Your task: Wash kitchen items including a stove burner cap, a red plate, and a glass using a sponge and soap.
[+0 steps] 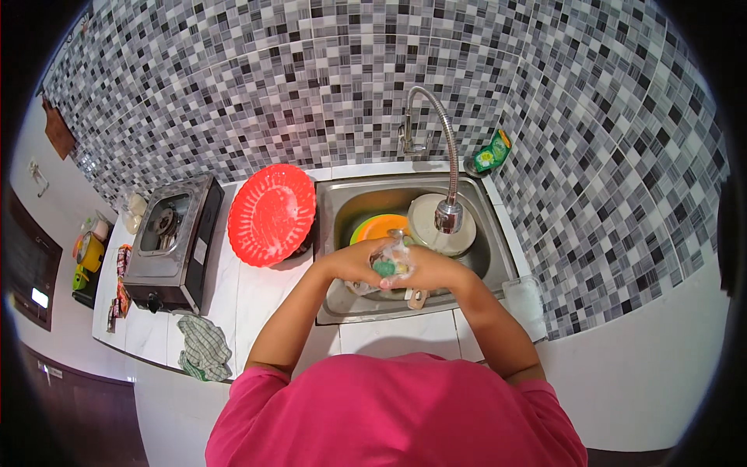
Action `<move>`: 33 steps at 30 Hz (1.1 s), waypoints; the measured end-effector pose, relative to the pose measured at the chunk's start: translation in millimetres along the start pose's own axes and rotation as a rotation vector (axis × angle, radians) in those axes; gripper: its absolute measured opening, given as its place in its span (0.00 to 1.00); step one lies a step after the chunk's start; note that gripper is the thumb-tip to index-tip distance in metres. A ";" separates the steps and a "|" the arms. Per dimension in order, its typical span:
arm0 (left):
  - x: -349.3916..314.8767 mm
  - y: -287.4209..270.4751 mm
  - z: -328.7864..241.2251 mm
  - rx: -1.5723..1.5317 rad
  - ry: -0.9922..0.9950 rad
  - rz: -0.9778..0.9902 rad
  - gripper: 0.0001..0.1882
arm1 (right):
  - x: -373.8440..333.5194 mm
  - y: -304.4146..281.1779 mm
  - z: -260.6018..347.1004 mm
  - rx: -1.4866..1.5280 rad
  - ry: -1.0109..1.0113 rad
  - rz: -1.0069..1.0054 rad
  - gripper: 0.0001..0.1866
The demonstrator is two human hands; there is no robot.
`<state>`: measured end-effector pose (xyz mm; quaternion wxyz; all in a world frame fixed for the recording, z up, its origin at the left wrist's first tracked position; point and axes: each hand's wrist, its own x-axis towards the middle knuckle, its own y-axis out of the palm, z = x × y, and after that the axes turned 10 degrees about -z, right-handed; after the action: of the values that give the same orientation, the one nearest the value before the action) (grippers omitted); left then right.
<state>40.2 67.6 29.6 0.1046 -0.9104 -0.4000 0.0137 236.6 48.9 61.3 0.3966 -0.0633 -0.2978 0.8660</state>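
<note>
Both of my hands meet over the near part of the steel sink (354, 315), covered in white suds. My right hand (434, 268) is closed on a green and yellow sponge (384, 268). My left hand (352, 261) curls in from the other side, against a sudsy thing whose kind I cannot make out; its fingertips are partly hidden. Beyond my hands, an orange plate (387, 226) lies over a green one (359, 231) in the basin. A pale round bowl or pot (424, 214) sits beside them. Under my right hand, a light brown handle end (418, 299) shows.
A flexible-neck faucet (448, 214) hangs over the basin. Left stand a red scalloped basin (272, 214) and a gas stove (175, 241); a checked cloth (204, 348) lies at the counter's front edge. A green pouch (492, 153) leans in the back right corner; a clear tray (525, 305) lies right.
</note>
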 end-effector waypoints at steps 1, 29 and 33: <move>1.5 1.5 -0.1 0.001 0.001 0.005 0.45 | 0.3 -0.9 -0.8 0.024 0.064 -0.112 0.23; -1.5 44.6 11.9 -0.928 -0.290 -0.625 0.28 | 21.0 50.6 -4.3 0.028 -0.147 -1.045 0.27; -0.7 59.9 4.2 -0.920 -0.355 -0.576 0.31 | 31.2 22.0 -16.2 0.276 -0.050 -1.077 0.23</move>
<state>82.7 28.4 13.4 -0.3721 -0.7002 -0.6081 -0.0382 206.8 67.9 39.6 0.7807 0.1711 -0.1814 0.5730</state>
